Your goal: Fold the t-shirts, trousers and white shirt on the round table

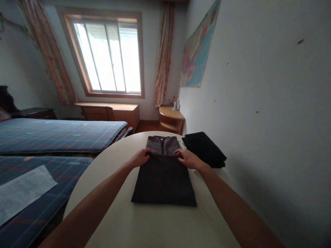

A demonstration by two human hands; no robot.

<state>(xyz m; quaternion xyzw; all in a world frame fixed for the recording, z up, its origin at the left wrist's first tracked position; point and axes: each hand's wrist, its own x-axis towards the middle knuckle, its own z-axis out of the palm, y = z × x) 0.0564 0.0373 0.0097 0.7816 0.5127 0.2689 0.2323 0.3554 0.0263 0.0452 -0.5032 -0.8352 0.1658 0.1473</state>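
Mattresses: two broad navy plaid mattresses (57, 134) filled the space beyond the left forearm, a white paper sheet (28, 193) lying across the nearer one.
Table: below both hands stretched a smooth cream round-edged table (111, 199).
Garment: and there it lay, the dark grey collared cloth garment (164, 181), between the hands, collar beyond the fingers, flat panel toward the forearms.
Black pile: just beside the right hand sat a folded black cloth pile (205, 148).
Hands: left hand (141, 157) and right hand (190, 158), apart, each seemed to pinch one end of the panel's upper edge.
Folded edge: good handling called for even tension, sides aligned, no dragging.
Count: two mattresses, one table, one garment, one black pile (layers uncountable), one paper, two hands.
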